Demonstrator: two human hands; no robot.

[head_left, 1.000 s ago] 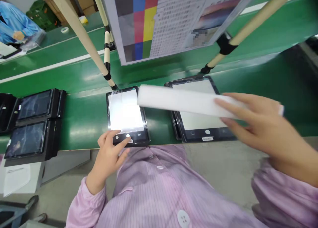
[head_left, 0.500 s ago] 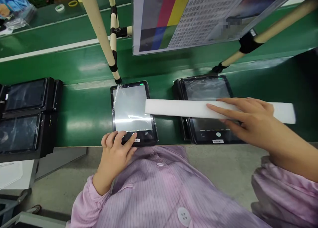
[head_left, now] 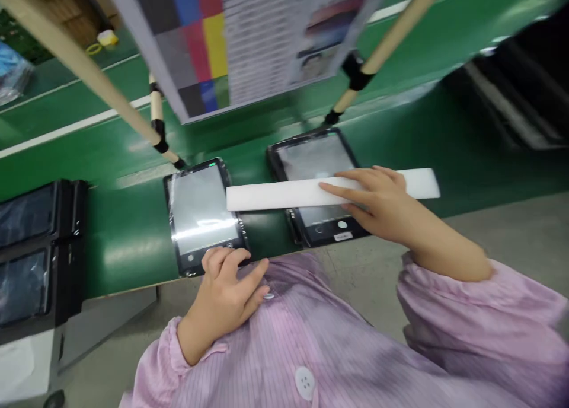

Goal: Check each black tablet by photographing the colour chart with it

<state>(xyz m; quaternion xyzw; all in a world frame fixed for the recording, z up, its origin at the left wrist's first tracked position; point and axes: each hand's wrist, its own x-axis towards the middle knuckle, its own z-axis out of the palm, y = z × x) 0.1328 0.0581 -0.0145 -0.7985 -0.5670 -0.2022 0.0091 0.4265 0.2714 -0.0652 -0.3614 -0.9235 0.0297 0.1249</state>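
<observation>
My right hand (head_left: 377, 203) holds a long white foam strip (head_left: 275, 195) from above, fingers stretched across it and the thumb at its lower edge. The strip lies over a tablet (head_left: 313, 158) with a pale lit screen, which rests on a dark device beneath. Its left end reaches the edge of a second tablet (head_left: 200, 203), whose screen is also pale and lit, with a glare band across it. My left hand (head_left: 224, 289) is at that tablet's lower right corner, fingers spread and slightly bent, holding nothing. Whether its fingertips touch the tablet I cannot tell.
Dark boxed tablets (head_left: 26, 218) are stacked on the left of the green bench (head_left: 124, 230). A test chart (head_left: 262, 34) hangs ahead between beige poles (head_left: 395, 28). Black trays or cases (head_left: 520, 88) stand at the far right, blurred. Part of a person in blue shows top left.
My left hand has drawn back from the left tablet's screen edge toward my body, its fingers now wider apart. The view has swung right. My right hand still holds the strip.
</observation>
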